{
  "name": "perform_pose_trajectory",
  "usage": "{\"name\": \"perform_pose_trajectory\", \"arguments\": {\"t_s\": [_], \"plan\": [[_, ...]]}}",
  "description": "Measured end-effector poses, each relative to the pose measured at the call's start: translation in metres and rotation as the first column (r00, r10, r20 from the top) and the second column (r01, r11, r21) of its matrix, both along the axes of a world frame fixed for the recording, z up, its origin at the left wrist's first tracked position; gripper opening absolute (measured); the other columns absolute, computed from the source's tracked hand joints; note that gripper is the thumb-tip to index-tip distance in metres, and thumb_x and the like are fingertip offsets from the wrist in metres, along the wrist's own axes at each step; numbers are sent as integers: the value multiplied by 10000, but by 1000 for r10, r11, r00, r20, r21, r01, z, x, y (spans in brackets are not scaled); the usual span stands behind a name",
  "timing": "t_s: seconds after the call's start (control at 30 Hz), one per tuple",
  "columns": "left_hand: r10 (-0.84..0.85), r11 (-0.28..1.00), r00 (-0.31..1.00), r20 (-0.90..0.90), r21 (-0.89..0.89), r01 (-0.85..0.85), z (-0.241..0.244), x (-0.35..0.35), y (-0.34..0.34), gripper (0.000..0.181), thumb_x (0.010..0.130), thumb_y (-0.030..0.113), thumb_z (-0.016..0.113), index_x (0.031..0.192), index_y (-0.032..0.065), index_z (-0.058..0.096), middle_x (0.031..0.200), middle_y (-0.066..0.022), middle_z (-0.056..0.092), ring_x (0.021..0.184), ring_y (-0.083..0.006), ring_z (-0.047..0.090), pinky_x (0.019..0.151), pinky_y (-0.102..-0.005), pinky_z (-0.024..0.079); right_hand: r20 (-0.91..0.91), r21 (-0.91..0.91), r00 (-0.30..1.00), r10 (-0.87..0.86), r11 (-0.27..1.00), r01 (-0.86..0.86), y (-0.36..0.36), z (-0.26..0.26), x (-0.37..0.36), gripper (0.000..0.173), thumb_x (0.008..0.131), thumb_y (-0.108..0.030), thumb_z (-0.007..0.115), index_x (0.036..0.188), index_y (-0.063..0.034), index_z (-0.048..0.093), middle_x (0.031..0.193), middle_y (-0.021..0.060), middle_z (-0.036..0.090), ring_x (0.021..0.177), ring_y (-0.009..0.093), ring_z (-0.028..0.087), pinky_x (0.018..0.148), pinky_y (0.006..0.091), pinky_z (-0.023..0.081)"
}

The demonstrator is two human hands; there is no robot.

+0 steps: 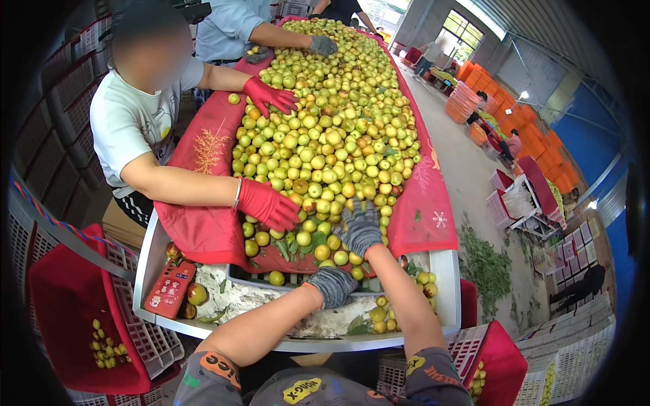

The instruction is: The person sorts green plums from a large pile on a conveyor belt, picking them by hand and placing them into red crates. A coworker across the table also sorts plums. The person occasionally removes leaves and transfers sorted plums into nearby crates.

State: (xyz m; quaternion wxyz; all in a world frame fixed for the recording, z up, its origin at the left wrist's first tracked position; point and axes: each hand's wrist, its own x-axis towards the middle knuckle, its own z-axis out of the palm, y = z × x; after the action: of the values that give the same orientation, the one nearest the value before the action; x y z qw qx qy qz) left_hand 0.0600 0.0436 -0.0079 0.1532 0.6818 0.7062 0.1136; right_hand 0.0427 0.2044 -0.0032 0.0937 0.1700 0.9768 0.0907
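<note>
A deep heap of yellow-green jujubes (325,147), some with brown patches, covers a sorting table lined with red cloth (431,218). My right hand (361,231), in a grey knit glove with an orange cuff, rests palm down on the near end of the heap, fingers spread over the fruit. Closer to me, my left hand (332,288) is over the front rim of a shallow grey tray (244,279), its fingers curled under and hidden. Loose green leaves (294,247) and a few jujubes lie just ahead of it.
Across the left corner, a co-worker's red-gloved hand (269,205) reaches near my right hand. A red phone-like case (170,289) and browned jujubes (197,293) lie on the table's left corner. Red-lined crates (86,314) flank the table. More jujubes (381,314) sit by my right forearm.
</note>
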Motion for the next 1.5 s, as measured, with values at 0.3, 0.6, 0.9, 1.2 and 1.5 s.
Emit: {"name": "perform_pose_trajectory", "arguments": {"t_s": [0.3, 0.6, 0.9, 1.2, 1.5], "plan": [[0, 1000, 998, 61, 1, 0, 0, 0, -1, 333, 808, 356, 583, 975, 74, 644, 875, -157, 653, 815, -332, 631, 701, -437, 500, -117, -375, 960, 254, 884, -280, -4, 14, 53, 483, 889, -369, 505, 1294, -107, 498, 1300, 150, 508, 1254, 329, 408, 1041, 392, 339], [12, 1000, 999, 36, -22, -11, 4, 2, -2, 346, 812, 373, 568, 947, 60, 633, 864, -170, 646, 822, -335, 634, 712, -447, 502, -467, -344, 877, -118, 937, -57, 55, -12, 29, 468, 878, -251, 526, 1289, -34, 466, 1317, 186, 468, 1232, 317, 426, 1047, 390, 330], [44, 997, 996, 78, 59, -49, -12, 1, -3, 333, 816, 355, 575, 964, 62, 630, 913, -156, 648, 852, -328, 632, 731, -445, 507, -597, -282, 796, 101, 902, -326, 34, -10, -14, 431, 864, -209, 532, 1264, -55, 495, 1262, 152, 522, 1160, 298, 482, 1014, 382, 362], [5, 999, 998, 67, -40, -2, -9, -1, 0, 314, 806, 335, 584, 989, 87, 642, 945, -150, 652, 887, -315, 634, 754, -436, 507, -661, -366, 735, 151, 790, -492, -11, 0, -41, 326, 818, -191, 612, 1110, -50, 579, 1085, 164, 583, 1026, 326, 547, 926, 405, 431], [36, 998, 998, 58, 56, -40, -26, 3, 6, 363, 763, 219, 575, 1106, 105, 608, 1054, -146, 634, 904, -328, 627, 774, -435, 500, -187, -242, 912, 365, 883, -403, -47, -10, -34, 378, 822, -260, 634, 1149, -73, 594, 1067, 132, 623, 1044, 260, 571, 929, 378, 441]]}}
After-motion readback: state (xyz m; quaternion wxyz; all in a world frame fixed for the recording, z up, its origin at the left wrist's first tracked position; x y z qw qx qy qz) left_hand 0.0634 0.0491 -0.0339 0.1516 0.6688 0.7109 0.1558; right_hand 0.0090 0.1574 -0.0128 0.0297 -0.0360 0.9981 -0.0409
